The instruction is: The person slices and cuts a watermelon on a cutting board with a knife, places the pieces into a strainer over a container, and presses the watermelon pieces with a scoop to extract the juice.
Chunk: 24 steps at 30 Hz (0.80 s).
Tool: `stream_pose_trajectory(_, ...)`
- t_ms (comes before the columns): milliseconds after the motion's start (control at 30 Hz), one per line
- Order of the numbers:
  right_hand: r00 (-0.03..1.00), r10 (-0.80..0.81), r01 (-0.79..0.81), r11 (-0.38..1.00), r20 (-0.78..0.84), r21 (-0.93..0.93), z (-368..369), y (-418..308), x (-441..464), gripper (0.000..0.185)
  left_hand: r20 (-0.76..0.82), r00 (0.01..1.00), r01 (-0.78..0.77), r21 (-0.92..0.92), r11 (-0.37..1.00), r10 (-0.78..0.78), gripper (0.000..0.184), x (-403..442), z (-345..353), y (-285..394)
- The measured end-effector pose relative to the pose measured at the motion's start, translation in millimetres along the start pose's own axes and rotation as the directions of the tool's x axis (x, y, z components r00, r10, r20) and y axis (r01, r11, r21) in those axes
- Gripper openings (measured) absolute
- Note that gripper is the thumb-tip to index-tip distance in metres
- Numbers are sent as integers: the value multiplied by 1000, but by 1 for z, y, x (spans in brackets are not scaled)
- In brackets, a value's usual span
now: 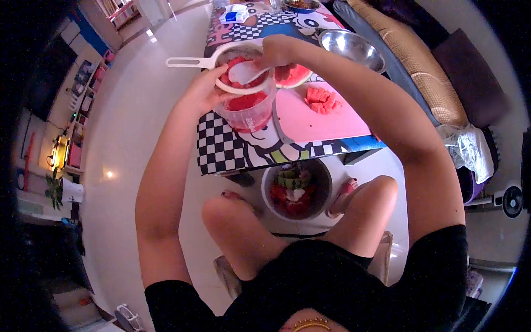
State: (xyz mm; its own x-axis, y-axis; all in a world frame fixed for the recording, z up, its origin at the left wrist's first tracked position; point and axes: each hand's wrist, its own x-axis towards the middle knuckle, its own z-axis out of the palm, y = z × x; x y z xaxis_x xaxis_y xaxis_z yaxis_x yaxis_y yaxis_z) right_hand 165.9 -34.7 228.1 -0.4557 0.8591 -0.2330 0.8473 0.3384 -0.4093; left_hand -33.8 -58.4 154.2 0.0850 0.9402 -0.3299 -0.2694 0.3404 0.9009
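Observation:
My left hand [206, 93] is closed on the rim of a white-handled strainer [191, 62], its thumb on top of the edge. The strainer rests over a clear plastic pitcher [235, 117] with red juice inside. With my right hand [281, 51] I grip a white spoon [243, 72], its bowl down among red watermelon pulp [237, 60] in the strainer. Right of the pitcher, a pink cutting board [310, 125] bears a heap of watermelon cubes [322, 101]. A cut piece of watermelon [294, 76] lies behind the board, partly hidden by my right hand and forearm.
A metal bowl [352, 48] stands at the table's right side. Below the front edge, a bin [266, 188] on the floor holds watermelon rind and scraps between my feet. A tissue pack [234, 14] lies farther back on the patterned tablecloth [221, 145]. A sofa runs along the right.

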Motion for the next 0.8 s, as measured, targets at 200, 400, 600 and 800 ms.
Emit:
stream_pose_trajectory(200,901,-263,51,853,-344,-520,6,-1,0,32,121,988,122,-192,974,-100,37,-20,-5,5)
stream_pose_trajectory(400,708,-620,187,627,-339,-757,14,-5,-17,27,118,992,73,-160,984,-54,36,-19,-9,0)
stream_pose_trajectory(600,602,-740,236,525,-300,-818,36,16,4,27,91,995,51,-155,987,-37,34,-27,1,2)
stream_pose_trajectory(800,789,-549,189,643,-274,-743,37,7,1,21,36,999,2,-198,980,5,34,-15,-5,-4)
